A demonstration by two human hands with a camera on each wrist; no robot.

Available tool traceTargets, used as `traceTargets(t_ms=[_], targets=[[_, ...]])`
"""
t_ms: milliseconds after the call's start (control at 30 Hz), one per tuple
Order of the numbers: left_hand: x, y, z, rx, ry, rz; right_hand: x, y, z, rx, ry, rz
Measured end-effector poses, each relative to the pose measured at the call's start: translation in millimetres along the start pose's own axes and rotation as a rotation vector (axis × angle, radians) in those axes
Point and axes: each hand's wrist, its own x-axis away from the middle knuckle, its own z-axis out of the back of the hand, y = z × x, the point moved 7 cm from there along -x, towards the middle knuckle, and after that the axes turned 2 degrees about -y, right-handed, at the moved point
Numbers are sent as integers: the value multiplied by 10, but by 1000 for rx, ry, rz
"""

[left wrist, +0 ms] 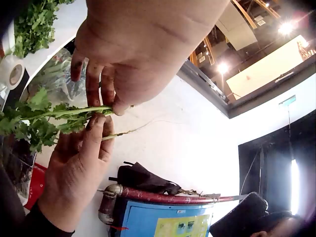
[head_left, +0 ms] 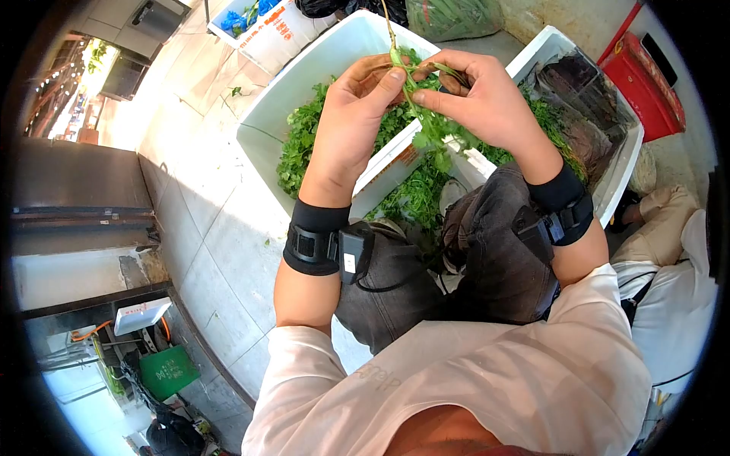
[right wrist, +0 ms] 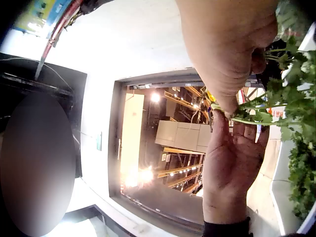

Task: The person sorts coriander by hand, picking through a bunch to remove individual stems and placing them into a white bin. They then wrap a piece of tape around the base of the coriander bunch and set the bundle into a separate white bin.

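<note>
Both hands work on one herb sprig point(head_left: 430, 137), held in the air over a white foam box point(head_left: 300, 72) of loose greens point(head_left: 300, 148). The left hand point(head_left: 353, 114) pinches the stem between thumb and forefinger. The right hand point(head_left: 483, 95) has its grip clamped on the same stem just beside it, with the leaves hanging below. The step looks like cleaning the sprig at its base. The next move likely calls for one hand to hold the stem firm while the other snaps off the thin pale root point(left wrist: 131, 131), which shows in the left wrist view. From the head camera the fingers hide that root end. What lies in the second box point(head_left: 559, 38) is dark and hard to make out.
</note>
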Motion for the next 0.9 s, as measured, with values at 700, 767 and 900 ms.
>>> traceTargets(t_ms=[700, 767, 900], targets=[[57, 86, -35, -316, 36, 14, 36, 73, 26, 22, 29, -118], [53, 69, -17, -310, 37, 19, 35, -16, 32, 178, 96, 108], [50, 40, 4, -249, 36, 58, 37, -109, 60, 244, 73, 172]])
